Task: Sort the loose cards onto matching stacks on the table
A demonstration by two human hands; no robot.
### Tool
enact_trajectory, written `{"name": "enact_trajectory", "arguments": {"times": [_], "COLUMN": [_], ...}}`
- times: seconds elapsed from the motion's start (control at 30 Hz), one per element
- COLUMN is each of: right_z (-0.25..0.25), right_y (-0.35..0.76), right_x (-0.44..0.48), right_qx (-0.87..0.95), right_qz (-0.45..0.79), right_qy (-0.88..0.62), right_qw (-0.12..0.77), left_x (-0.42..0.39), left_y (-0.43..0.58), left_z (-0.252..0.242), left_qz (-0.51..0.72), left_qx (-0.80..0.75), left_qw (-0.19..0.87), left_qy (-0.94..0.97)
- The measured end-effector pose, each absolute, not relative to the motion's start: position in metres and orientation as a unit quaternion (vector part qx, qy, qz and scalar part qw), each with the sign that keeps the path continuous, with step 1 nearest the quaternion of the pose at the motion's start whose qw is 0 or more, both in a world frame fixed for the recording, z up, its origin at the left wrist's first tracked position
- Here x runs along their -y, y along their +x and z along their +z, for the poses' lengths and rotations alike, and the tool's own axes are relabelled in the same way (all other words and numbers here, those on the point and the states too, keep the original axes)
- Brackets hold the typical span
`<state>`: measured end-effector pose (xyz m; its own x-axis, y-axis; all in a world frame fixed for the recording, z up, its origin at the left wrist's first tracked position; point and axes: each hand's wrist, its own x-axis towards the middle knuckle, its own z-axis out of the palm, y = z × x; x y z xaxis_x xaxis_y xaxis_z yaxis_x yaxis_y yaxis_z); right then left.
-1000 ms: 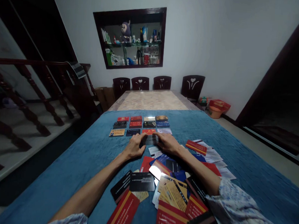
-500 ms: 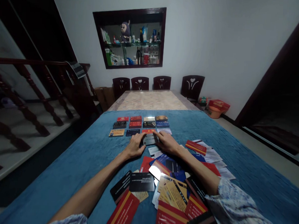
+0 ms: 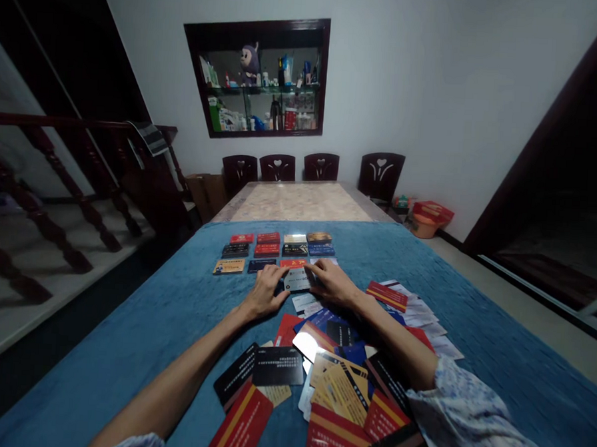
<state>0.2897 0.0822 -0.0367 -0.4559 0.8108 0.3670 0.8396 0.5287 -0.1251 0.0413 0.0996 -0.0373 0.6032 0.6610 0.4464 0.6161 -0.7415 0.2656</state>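
A small stack of grey cards [image 3: 297, 281] is tilted up between my hands, just behind the loose pile. My left hand [image 3: 265, 291] grips its left end, fingertips at the top edge and thumb at the lower corner. At the right end my right hand [image 3: 331, 282] has its fingers closed on the same cards. Right behind them lies an orange-red card [image 3: 293, 263], partly covered. White cards [image 3: 307, 305] lie just below, and a black card [image 3: 278, 366] rests nearer to me.
Card stacks stand in rows on the blue cloth [image 3: 174, 297], among them a red stack [image 3: 268, 250] and a yellow card [image 3: 229, 266]. Mixed cards, including a gold card [image 3: 342, 389], spread under my right forearm. Chairs [image 3: 381, 174] stand behind the table.
The view has shifted slightly. My hands stay on the grey cards, which now lean a little more upright, with their face showing more clearly.
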Motion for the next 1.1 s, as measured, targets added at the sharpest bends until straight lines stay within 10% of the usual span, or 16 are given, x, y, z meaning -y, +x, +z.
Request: {"name": "enact_trajectory", "arguments": {"times": [1.1], "right_z": [0.001], "right_y": [0.343], "right_x": [-0.111], "right_qx": [0.789], "right_qz": [0.003], "right_qy": [-0.606], "right_qw": [0.103], "left_x": [-0.129], "left_y": [0.131], "left_z": [0.0], "left_qz": [0.167], "left_qx": [-0.421], "left_qw": [0.023], "left_qy": [0.892]}}
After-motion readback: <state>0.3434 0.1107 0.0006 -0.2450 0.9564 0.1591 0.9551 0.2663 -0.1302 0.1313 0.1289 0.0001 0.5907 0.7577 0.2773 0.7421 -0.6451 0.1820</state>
